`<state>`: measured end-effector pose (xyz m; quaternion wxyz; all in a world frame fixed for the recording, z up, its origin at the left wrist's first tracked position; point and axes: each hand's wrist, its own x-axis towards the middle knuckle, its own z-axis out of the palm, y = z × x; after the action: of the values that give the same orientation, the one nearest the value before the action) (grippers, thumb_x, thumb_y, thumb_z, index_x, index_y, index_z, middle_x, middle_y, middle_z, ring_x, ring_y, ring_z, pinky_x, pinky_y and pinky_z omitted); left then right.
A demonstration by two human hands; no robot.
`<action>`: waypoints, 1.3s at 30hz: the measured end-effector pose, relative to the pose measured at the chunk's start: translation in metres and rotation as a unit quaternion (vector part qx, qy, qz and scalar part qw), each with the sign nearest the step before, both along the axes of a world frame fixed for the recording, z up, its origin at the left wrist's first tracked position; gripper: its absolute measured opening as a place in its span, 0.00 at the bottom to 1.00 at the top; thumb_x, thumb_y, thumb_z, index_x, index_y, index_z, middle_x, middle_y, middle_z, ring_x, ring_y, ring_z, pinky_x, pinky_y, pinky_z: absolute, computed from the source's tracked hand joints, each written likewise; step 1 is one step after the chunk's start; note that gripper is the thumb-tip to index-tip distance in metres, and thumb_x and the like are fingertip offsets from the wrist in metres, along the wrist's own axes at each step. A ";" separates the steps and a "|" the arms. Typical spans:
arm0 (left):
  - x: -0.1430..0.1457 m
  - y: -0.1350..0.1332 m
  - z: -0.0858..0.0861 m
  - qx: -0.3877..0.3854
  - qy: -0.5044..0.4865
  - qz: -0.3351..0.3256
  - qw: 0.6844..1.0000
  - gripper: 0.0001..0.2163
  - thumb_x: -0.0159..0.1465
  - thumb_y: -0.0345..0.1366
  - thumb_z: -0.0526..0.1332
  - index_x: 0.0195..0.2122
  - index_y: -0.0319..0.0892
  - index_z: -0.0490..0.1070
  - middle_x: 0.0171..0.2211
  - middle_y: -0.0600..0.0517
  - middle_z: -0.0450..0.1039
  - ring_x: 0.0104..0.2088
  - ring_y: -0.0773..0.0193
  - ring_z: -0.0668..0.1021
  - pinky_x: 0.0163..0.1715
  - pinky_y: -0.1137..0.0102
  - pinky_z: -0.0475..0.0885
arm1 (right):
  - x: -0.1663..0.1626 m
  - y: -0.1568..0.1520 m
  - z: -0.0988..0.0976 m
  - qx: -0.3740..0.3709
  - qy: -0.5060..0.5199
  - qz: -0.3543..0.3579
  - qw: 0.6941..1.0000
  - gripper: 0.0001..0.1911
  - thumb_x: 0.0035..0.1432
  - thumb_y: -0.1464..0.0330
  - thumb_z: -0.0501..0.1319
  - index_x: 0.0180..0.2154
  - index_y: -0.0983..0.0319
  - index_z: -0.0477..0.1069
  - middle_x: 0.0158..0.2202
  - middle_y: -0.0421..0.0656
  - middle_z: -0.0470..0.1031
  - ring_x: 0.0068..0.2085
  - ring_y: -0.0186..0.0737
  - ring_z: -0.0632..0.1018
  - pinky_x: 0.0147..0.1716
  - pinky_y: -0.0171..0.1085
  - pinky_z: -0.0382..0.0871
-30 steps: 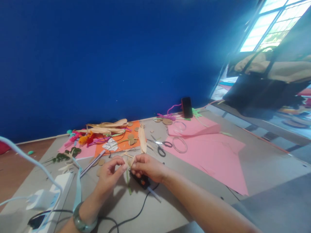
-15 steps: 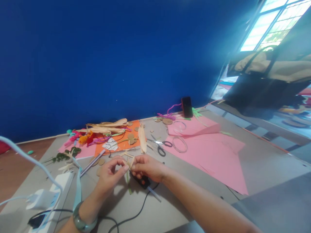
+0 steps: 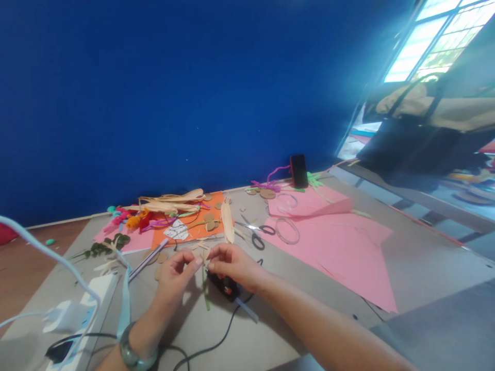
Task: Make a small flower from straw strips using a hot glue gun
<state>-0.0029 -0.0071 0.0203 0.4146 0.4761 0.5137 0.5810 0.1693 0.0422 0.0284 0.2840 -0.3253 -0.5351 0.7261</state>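
Observation:
My left hand (image 3: 174, 275) is closed in a pinch at the top of a small pale dried-husk piece with a green stem (image 3: 205, 291) hanging down. My right hand (image 3: 237, 267) is beside it, thumb and fingers pinched together near the same pale piece; what lies between those fingertips is too small to make out. Under the right hand lies a black glue gun (image 3: 225, 287) with an orange part, and a translucent glue stick (image 3: 247, 310) pokes out of its back end. Behind the hands a pale dried husk (image 3: 227, 220) rests near black-handled scissors (image 3: 258, 240).
Pink paper (image 3: 340, 252) covers the table's right side. Orange paper (image 3: 214, 208) carries husks and wooden discs. Left are pipe-cleaner flowers (image 3: 133, 220), a leafy sprig (image 3: 104, 247) and a power strip (image 3: 101, 293) with cables. A phone (image 3: 299, 171) leans on the blue wall (image 3: 216, 93).
My right fingertips have drawn slightly away from the left ones, and less of the pale husk shows between the hands. The green stem still hangs below the left fingers.

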 end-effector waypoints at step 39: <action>-0.001 0.004 0.001 0.031 0.107 -0.045 0.993 0.09 0.56 0.38 0.65 0.23 0.41 0.69 0.23 0.53 0.68 0.28 0.63 0.71 0.31 0.70 0.67 | -0.009 -0.013 -0.010 0.268 -0.096 -0.136 0.949 0.01 0.48 0.72 0.62 0.26 0.64 0.71 0.20 0.37 0.68 0.22 0.29 0.65 0.20 0.27 0.60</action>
<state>-0.0044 -0.0036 0.0209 0.3682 0.5705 0.5149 0.5233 0.1598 0.0294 0.0188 0.4040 -0.3753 -0.6856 0.4753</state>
